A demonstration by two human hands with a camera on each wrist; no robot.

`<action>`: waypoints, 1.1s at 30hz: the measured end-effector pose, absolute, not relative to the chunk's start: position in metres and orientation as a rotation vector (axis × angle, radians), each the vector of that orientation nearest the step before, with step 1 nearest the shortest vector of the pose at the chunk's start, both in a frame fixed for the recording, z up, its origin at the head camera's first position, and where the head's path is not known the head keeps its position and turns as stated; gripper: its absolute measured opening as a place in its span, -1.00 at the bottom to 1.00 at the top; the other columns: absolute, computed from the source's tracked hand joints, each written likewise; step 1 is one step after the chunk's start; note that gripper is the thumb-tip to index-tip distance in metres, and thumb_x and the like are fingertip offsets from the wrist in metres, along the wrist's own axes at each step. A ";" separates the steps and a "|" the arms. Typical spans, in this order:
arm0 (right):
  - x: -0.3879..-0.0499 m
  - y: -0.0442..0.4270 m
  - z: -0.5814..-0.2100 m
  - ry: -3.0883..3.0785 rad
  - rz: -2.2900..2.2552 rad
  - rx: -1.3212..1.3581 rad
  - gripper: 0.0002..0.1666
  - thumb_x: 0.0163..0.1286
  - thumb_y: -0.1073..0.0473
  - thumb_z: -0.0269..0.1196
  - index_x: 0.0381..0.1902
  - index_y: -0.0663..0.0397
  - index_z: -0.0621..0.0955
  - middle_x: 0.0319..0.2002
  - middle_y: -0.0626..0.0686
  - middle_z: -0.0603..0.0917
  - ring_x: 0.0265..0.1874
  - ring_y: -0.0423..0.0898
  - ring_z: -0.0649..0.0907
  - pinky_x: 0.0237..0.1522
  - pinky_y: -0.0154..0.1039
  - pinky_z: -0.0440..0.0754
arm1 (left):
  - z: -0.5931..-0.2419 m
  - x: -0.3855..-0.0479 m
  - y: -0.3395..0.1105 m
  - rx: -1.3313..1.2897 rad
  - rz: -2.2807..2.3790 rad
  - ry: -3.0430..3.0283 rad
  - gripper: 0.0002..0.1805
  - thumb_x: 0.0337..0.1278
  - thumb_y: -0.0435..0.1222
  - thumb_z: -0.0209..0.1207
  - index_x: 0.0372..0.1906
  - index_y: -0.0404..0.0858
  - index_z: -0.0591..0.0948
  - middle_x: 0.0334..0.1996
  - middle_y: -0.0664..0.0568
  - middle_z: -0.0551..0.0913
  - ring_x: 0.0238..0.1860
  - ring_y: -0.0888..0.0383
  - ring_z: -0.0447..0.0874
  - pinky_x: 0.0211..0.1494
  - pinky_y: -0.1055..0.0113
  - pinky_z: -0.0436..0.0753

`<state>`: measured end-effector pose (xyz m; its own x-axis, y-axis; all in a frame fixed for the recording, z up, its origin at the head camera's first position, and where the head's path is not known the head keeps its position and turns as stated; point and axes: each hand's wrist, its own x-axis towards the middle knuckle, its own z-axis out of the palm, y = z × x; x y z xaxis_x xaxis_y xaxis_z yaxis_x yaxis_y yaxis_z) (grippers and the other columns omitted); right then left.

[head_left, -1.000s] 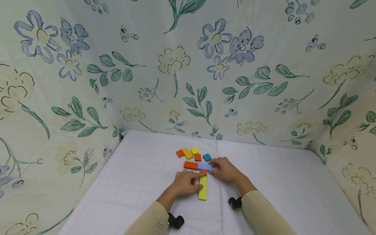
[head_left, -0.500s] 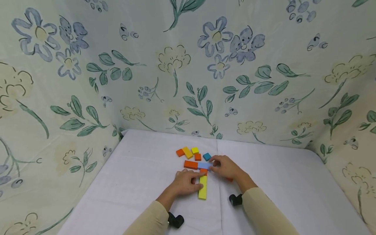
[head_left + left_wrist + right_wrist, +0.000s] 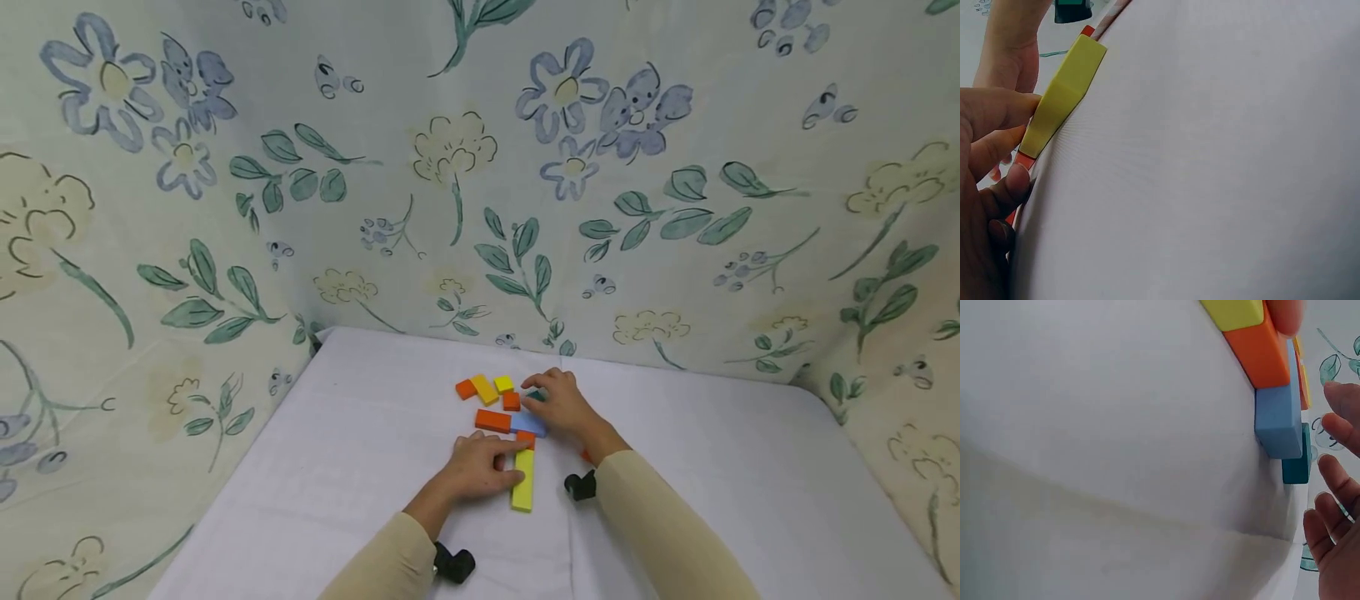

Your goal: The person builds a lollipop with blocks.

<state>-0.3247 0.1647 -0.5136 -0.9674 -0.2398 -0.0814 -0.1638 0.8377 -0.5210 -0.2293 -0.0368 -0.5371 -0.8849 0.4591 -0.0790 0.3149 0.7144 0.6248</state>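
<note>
evidently, left hand (image 3: 478, 468) steadied yellow block (image 3: 522, 493), forefinger straight; right hand (image 3: 564, 408), fingers spread, empty, likely needed care near blue block (image 3: 1277, 415).

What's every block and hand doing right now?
Small orange block, lying
Long yellow block, lying, against the orange one
Blue block, lying, against the orange one
Long red block, end against blue
Teal block, partly hidden
Four far blocks, lying grouped
Other red block, mostly hidden
Left hand, touching yellow and orange
Right hand, fingers apart, near teal
</note>
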 end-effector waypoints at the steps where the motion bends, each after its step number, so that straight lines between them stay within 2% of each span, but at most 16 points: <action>1: -0.327 0.163 -0.515 2.863 -0.799 -0.314 -0.66 0.43 -0.13 0.31 0.10 -0.26 0.68 0.17 0.08 0.55 0.20 0.10 0.39 0.27 0.15 0.48 | -0.537 -0.229 -0.037 0.616 0.920 2.692 -0.44 0.20 0.07 0.28 0.34 0.35 0.55 -0.58 0.25 0.43 -0.37 0.23 0.35 -0.16 0.21 0.17; 11: -0.335 0.153 -0.519 2.787 -0.763 -0.293 -0.65 0.46 -0.16 0.26 0.11 -0.25 0.68 0.14 0.07 0.57 0.15 0.10 0.40 0.18 0.08 0.52 | -0.536 -0.230 -0.037 0.627 0.878 2.703 -0.43 0.21 0.10 0.24 0.36 0.31 0.54 -0.57 0.25 0.42 -0.38 0.23 0.32 -0.18 0.23 0.16; 24: -0.338 0.159 -0.518 2.736 -0.819 -0.280 -0.79 0.38 -0.11 0.35 -0.15 -0.18 0.72 0.10 0.08 0.58 0.13 0.11 0.43 0.21 0.11 0.46 | -0.539 -0.232 -0.039 0.614 0.908 2.706 -0.44 0.18 0.07 0.29 0.33 0.34 0.57 -0.58 0.27 0.44 -0.39 0.27 0.33 -0.17 0.25 0.18; 33: -0.338 0.166 -0.518 2.719 -0.830 -0.293 -0.82 0.34 -0.06 0.37 -0.19 -0.17 0.70 0.12 0.07 0.56 0.13 0.10 0.44 0.25 0.14 0.48 | -0.536 -0.231 -0.035 0.603 0.931 2.691 -0.44 0.17 0.06 0.29 0.33 0.34 0.57 -0.59 0.27 0.44 -0.40 0.28 0.32 -0.19 0.25 0.17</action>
